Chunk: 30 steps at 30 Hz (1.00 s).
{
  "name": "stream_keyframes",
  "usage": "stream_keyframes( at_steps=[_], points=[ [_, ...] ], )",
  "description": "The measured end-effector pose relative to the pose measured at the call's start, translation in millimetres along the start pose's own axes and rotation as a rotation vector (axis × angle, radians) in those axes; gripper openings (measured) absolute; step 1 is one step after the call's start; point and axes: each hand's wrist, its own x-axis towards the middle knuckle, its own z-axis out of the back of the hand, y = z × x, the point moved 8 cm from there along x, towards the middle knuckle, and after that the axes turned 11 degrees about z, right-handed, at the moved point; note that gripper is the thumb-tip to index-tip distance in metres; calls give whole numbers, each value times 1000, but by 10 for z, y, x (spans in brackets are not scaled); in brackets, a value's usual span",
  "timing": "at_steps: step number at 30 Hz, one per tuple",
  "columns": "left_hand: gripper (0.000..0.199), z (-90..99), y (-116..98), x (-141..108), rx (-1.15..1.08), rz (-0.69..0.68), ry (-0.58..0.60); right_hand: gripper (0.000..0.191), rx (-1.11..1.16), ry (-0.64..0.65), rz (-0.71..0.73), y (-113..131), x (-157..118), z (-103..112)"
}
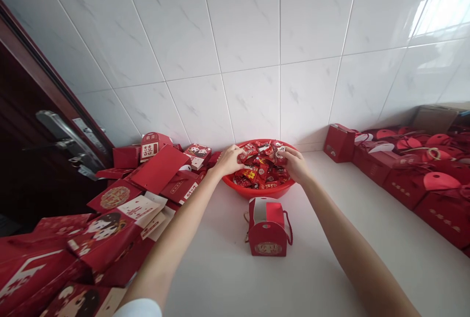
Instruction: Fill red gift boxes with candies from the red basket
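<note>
- Head view, and both hands are right in at the bowl (262, 192) – one at each side of its rim, which seems to give them the whole heap of sweets (260, 172) between them.
- Left hand (228, 159): half-curled over the near-left sweets, thumb apart from the fingers; whether it grips one, I cannot tell.
- Right hand (295, 163): fingertips closed on a sweet (281, 150) with pale print, pinched at the bowl's far-right edge.
- Box (268, 241) stands upright on the table (220, 273), just in front of the bowl, between the forearms – a handy spot, I'd judge, within easy reach of either hand.
- Pile (119, 197) to the left, tumbled and overlapping; row (396, 180) to the right, neater, boxes upright side by side, likely set apart to leave the middle free for working.
- And the looks: sweets in shiny red wrappers, touches of yellow and white; box deep red, top open on a pale inside, cord handles at both sides, round gold emblem low on its front.
</note>
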Motion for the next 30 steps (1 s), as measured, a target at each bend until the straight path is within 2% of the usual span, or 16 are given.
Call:
stream_keyframes(
  at_steps=[3, 5, 8, 11, 13, 17, 20, 23, 27, 30],
  points=[
    [16, -196, -52, -81, -25, -47, 242, 28, 10, 5, -8, -16, 6, 4],
    [5, -320, -44, -147, 71, 6, 400, 28, 19, 2, -17, -30, 8, 12],
    [18, -409, -39, -219, 257, 95, 498, 27, 25, -4, -23, -44, 11, 24],
    [25, -434, -53, -232, 315, 147, 475, 27, 23, -6, -26, -51, 10, 28],
    [31, -455, -48, -229, 279, 139, 467, 26, 16, -8, -20, -48, 9, 30],
    [27, -400, 69, -173, 26, 138, 420, 26, 30, -9, -8, -33, 8, 19],
    [27, -242, 214, -96, -123, 174, 276, 27, 33, -13, -13, -25, 6, 12],
    [29, -124, 254, -61, -93, 140, 170, 28, 14, -17, -22, -22, 5, 18],
    [41, -81, 261, -77, 29, 166, 135, 30, -2, -17, -19, -23, 6, 28],
    [52, -39, 172, -108, 134, 156, 57, 29, 0, -10, -18, -33, 10, 26]
  ],
)
